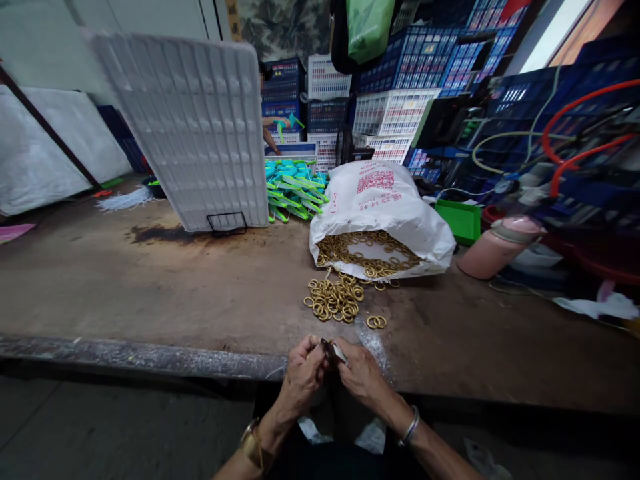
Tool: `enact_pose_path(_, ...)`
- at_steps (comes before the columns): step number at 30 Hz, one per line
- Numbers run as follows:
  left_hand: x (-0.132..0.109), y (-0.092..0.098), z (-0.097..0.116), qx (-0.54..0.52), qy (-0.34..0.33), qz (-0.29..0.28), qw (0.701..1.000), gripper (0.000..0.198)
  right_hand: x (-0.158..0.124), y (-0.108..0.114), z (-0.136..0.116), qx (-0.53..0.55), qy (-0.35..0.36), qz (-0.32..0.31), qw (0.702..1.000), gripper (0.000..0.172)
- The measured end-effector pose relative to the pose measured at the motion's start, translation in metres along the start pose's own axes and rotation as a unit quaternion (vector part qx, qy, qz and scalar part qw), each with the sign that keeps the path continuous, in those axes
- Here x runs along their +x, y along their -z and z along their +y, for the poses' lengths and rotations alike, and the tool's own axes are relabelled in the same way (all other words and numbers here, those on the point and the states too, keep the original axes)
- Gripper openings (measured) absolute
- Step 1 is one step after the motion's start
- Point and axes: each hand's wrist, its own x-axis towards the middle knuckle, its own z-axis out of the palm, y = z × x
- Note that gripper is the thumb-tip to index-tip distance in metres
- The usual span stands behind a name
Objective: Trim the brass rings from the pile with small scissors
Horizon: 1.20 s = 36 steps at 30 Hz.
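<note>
Fingers of the left hand and right hand pinch a small dark thing at the table's near edge. Farther, gold rings lie by a white bag with red writing, too small to read, and a red square code.

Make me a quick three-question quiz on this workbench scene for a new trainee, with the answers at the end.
1. Fill in: the open mouth of the white sack shows gold-coloured ____.
2. True or false: the green tray is to the left of the sack.
3. Which hand has the silver-coloured bangle at its wrist?

Key:
1. Rings.
2. False; the green tray is to the sack's right.
3. The right hand.
</note>
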Motion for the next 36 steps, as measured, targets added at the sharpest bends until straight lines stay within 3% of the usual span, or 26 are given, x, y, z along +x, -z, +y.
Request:
enact_pose_path(4,-0.003,-0.002,0.002,0.021,-0.018,0.008,1.0,0.037,0.001,-0.002,0.006,-0.052,-0.001,-0.001,0.999,0.024)
enact_pose_path(8,-0.01,-0.003,0.006,0.002,0.008,-0.016,1.0,0.035,0.002,0.003,0.021,-0.126,-0.063,0.032,0.99,0.02)
enact_pose_path(12,-0.012,-0.004,0.009,-0.089,0.036,-0.069,0.993,0.028,0.005,0.028,0.042,-0.165,-0.127,0.106,0.972,0.018)
enact_pose_path(15,-0.011,-0.004,0.009,-0.134,0.055,-0.072,0.987,0.027,0.009,0.048,0.061,-0.162,-0.145,0.165,0.962,0.014)
enact_pose_path(18,-0.01,-0.006,0.009,-0.136,0.063,-0.062,0.987,0.027,0.013,0.057,0.073,-0.158,-0.155,0.157,0.962,0.013)
enact_pose_path(23,-0.009,-0.004,0.006,-0.174,0.064,-0.067,0.98,0.021,0.017,0.051,0.075,-0.18,-0.141,0.13,0.965,0.017)
enact_pose_path(26,-0.007,-0.001,0.005,-0.211,0.092,-0.073,0.97,0.026,0.018,0.046,0.072,-0.19,-0.133,0.143,0.962,0.014)
enact_pose_path(29,-0.004,0.002,0.004,-0.248,0.124,-0.066,0.958,0.017,0.018,0.043,0.07,-0.176,-0.122,0.169,0.962,0.012)
enact_pose_path(36,0.002,-0.006,-0.005,-0.187,0.084,-0.026,0.978,0.022,0.015,0.022,0.053,0.027,-0.1,0.167,0.981,0.018)
